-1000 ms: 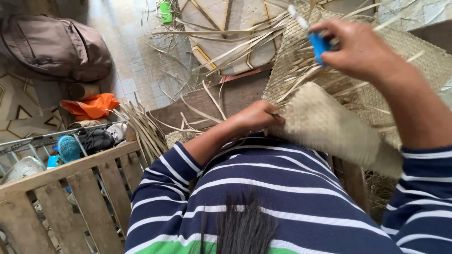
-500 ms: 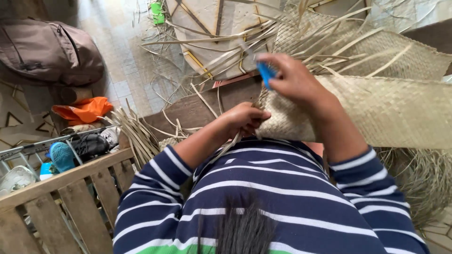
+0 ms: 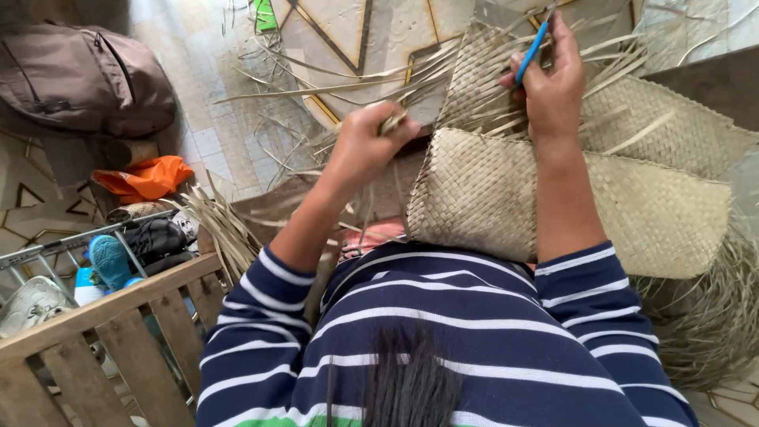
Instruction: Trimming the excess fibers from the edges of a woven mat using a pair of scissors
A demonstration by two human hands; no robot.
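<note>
A woven straw mat [image 3: 490,198] lies folded across my lap, its unwoven strips fanning out at the far edge. My left hand [image 3: 368,142] is closed on a few dry straw strips [image 3: 391,122] at the mat's left corner. My right hand [image 3: 553,83] rests on the mat's upper part and grips a thin blue tool [image 3: 531,54] that points up and away. Both arms are in dark blue sleeves with white stripes.
Loose straw strips [image 3: 316,79] lie scattered over the patterned tile floor. A brown bag [image 3: 79,79] and an orange cloth [image 3: 146,178] lie at the left. A wooden slatted rail [image 3: 103,316] and a rack with shoes [image 3: 103,257] stand at the lower left.
Both hands have stretched farther out. The left hand left the mat's near edge and took hold of loose strips. The right hand moved up the mat with the blue tool.
</note>
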